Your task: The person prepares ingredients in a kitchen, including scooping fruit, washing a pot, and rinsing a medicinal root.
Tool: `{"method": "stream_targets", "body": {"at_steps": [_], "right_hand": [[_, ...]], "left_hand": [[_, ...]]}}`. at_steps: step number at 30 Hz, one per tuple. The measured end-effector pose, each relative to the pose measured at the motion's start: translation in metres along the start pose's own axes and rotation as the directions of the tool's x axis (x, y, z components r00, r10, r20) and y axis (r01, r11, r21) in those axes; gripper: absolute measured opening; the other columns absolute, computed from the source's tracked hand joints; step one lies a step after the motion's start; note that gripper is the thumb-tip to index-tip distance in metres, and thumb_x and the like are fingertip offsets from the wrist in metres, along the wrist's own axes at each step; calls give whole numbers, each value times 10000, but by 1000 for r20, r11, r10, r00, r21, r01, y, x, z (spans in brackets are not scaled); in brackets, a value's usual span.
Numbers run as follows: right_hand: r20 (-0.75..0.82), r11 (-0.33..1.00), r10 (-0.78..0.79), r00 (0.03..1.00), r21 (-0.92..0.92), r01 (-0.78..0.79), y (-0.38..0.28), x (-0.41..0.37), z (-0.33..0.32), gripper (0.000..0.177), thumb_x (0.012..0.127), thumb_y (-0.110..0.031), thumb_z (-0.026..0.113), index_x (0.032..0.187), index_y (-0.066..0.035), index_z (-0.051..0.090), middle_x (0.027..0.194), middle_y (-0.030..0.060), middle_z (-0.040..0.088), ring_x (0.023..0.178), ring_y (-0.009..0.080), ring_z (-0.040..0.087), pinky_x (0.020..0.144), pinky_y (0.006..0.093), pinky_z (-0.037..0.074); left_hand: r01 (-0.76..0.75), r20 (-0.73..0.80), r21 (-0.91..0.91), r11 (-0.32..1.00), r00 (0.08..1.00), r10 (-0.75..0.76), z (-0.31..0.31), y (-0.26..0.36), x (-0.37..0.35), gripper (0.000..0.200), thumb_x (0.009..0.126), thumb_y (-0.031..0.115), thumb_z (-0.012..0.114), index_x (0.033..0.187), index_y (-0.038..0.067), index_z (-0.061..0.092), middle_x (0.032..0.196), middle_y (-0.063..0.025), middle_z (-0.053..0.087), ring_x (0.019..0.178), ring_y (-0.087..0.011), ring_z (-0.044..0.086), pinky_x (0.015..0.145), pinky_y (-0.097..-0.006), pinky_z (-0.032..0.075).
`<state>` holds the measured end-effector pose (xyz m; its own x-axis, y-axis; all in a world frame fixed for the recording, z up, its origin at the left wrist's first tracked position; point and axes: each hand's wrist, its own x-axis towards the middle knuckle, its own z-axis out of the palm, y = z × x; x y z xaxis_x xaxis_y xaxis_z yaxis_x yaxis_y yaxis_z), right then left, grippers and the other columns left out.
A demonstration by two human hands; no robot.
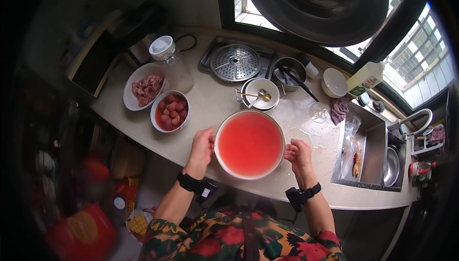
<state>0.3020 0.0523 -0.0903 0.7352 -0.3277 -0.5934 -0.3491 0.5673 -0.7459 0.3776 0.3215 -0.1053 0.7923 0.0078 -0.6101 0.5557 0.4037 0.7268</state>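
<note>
A large round pot [282,141] full of red liquid [249,144] is at the front edge of the counter. My left hand [201,152] grips its left side, fingers curled at the rim. On the opposite side my right hand [299,157] holds it in the same way. Whatever handles it has are hidden by my fingers. To the left stands a bowl [186,99] of round reddish fruits [171,112] in red liquid. Just behind the pot, small stacked white bowls [252,89] carry metal spoons [262,94].
A white dish [128,99] of raw meat [147,90] and a glass jug [179,72] stand at the back left. Behind are a perforated steamer plate [235,62] and a saucepan [290,72]. The sink [370,148] with a curved tap [423,113] is at right; a wok [318,3] hangs overhead.
</note>
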Motion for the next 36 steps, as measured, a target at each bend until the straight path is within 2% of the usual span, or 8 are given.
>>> {"method": "stream_targets", "body": {"at_steps": [8,10,19,25,28,31,34,36], "right_hand": [[27,1000,21,999,11,-21,15,-2,40,141,754,-129,534,821,-23,469,637,91,552,503,157,538,452,248,464],[48,1000,29,998,-3,-29,17,-3,48,148,752,-129,540,821,-22,465,639,92,552,500,157,536,450,250,465],[61,998,58,996,4,-59,26,-3,66,161,757,-127,550,837,-10,475,632,88,551,481,157,545,427,249,469],[137,994,113,984,-24,-110,27,-4,59,172,755,-143,523,853,-11,472,707,116,564,558,184,571,501,279,500],[240,990,137,961,-54,-128,13,-9,44,188,777,-135,528,901,-10,462,761,130,580,629,183,586,564,278,506],[263,992,88,961,-108,-61,-2,-10,8,205,785,-127,528,935,-7,457,800,132,579,669,182,587,600,278,503],[223,993,39,974,-115,-14,-18,-6,-53,210,790,-116,520,953,-1,456,837,135,575,694,185,587,614,278,500],[224,995,30,974,-99,-8,-32,-6,-100,217,790,-121,522,955,4,456,849,133,572,706,189,588,619,276,498]], "left_hand": [[15,-13,9,1000,1000,-15,-38,22,16,198,795,219,545,937,87,503,657,-21,532,561,-129,518,494,-256,423],[-12,-7,-12,1000,1000,12,-46,27,20,163,789,228,541,830,72,523,685,-50,550,646,-157,536,588,-260,433],[-14,-38,-151,988,999,8,-52,38,11,230,793,253,564,833,28,532,742,-58,557,730,-167,523,708,-268,429],[-77,-133,-243,967,990,46,-63,42,-5,278,781,291,594,872,45,501,799,-42,510,728,-137,476,630,-241,390],[-254,-176,-89,963,956,236,-60,38,-30,197,809,208,553,925,58,500,815,-28,524,685,-81,455,610,-208,364],[-524,-318,57,850,797,513,-16,24,-74,270,809,183,549,1025,32,488,778,-13,517,628,-64,438,549,-185,353],[-581,-222,109,806,777,590,34,-7,-105,254,808,127,531,1036,26,486,766,-14,514,621,-61,443,538,-174,347],[-509,-93,208,835,840,535,88,-33,-131,295,764,1,512,1057,14,478,872,-40,513,688,-66,474,578,-160,369]]}}
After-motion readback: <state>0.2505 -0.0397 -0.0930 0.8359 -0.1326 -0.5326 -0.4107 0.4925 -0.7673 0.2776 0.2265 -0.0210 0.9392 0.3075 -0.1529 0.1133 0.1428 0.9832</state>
